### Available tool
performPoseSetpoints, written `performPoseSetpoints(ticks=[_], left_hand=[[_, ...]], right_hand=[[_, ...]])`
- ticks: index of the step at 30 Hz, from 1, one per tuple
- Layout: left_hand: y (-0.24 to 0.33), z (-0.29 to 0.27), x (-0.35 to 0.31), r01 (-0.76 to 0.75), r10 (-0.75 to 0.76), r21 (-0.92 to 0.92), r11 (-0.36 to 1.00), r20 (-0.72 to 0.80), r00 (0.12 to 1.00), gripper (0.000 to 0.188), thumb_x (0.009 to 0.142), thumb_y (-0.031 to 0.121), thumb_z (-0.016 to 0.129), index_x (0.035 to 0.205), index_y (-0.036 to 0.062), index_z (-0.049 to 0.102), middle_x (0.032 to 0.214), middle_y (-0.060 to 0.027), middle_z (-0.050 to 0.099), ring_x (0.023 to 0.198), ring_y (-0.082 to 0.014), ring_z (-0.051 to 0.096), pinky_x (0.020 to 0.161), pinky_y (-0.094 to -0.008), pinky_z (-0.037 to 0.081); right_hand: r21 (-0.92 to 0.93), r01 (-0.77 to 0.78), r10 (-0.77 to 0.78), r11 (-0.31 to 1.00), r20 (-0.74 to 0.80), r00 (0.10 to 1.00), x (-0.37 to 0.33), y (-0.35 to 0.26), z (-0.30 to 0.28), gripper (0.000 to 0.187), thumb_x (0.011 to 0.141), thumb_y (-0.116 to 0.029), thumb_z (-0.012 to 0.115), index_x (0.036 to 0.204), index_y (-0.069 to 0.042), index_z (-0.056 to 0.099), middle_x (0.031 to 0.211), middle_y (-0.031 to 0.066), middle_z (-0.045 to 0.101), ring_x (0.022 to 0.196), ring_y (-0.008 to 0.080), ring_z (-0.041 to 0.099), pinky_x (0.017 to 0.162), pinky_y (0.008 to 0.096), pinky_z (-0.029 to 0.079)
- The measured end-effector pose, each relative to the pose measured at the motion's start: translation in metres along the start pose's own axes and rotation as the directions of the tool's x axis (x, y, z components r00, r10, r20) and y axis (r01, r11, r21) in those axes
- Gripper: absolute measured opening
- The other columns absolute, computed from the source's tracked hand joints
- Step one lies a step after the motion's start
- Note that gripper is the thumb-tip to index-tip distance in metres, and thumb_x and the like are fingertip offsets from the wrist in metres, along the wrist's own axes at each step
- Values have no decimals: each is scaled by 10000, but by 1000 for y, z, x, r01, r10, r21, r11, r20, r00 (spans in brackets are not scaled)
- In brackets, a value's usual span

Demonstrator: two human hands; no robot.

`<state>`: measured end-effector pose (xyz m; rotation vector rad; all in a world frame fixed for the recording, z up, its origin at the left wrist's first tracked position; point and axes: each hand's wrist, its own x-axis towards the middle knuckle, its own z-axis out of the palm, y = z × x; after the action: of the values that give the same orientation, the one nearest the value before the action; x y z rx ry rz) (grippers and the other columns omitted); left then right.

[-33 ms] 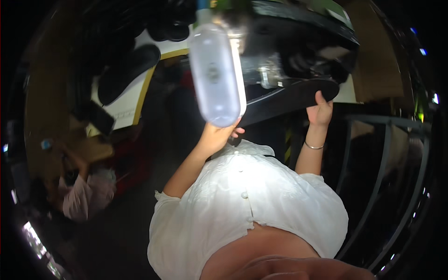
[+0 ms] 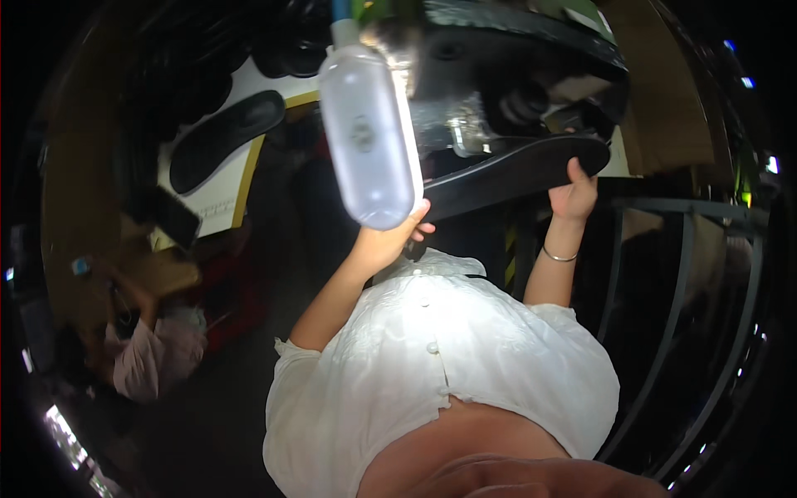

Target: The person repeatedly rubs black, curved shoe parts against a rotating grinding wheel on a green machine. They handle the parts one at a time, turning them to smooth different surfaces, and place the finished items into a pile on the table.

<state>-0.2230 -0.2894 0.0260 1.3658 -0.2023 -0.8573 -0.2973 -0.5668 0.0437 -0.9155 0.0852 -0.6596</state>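
Note:
A long black shoe sole point(image 2: 519, 176) spans the space between my two hands, lying nearly level with its right end slightly higher. My right hand point(image 2: 575, 196) grips the right end, its thumb raised over the near face. At the other end, my left hand point(image 2: 394, 241) is closed on the sole, its fingers partly hidden behind a pale oval lamp head point(image 2: 367, 141). The sole's left tip is hidden there too. Just beyond the sole stands a dark, shiny machine point(image 2: 506, 75), with a brightly lit metal part point(image 2: 469, 133) close to the sole's far edge.
To the left, another black sole point(image 2: 228, 137) lies on a white, yellow-edged surface point(image 2: 237, 195), near a dark heap of similar pieces point(image 2: 178, 58). A metal rail frame point(image 2: 685, 266) stands at right. A co-worker in a pink sleeve point(image 2: 154, 357) is at lower left.
The view has shifted slightly, so lamp and machine appear a little further left. The sole's right end sits slightly further right. Both hands keep their hold.

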Motion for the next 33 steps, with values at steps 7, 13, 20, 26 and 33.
performPoseSetpoints(ticks=[7,13,20,26,33], left_hand=[[19,3,32,-190,197,315,930,9,980,281,869,294,560,892,27,643,702,-18,620,595,-64,564,501,-178,406],[16,-40,2,-248,241,-21,969,-167,956,175,862,109,522,956,-16,600,777,-30,616,675,-101,567,621,-226,453],[-12,-102,-35,-33,-10,-109,993,-372,928,312,825,187,532,1032,-47,534,695,-46,581,537,-105,536,492,-228,458],[-62,-88,-29,223,-205,151,963,-127,971,349,750,117,501,1047,-59,550,828,-75,591,645,-150,581,653,-296,506],[-46,0,2,-288,357,575,766,-7,934,252,774,124,617,958,-47,595,874,-102,650,811,-161,602,723,-283,474]], right_hand=[[266,47,-20,963,-104,994,26,-31,32,375,906,-210,388,1187,26,467,1148,140,543,1055,253,525,926,374,404],[248,-27,80,968,-206,975,-4,28,78,378,903,-255,400,1195,-24,466,1136,93,536,1053,225,515,917,360,399],[91,-193,201,977,-96,975,-57,91,102,371,927,-220,321,1191,5,454,1144,103,531,1061,193,501,917,325,388],[-250,-365,408,897,147,901,-41,78,100,217,862,-145,530,1031,-11,503,934,42,575,845,100,543,770,243,430],[-552,-22,290,834,403,868,-5,67,113,389,763,-145,665,1083,9,507,961,76,599,857,148,568,793,279,446]])
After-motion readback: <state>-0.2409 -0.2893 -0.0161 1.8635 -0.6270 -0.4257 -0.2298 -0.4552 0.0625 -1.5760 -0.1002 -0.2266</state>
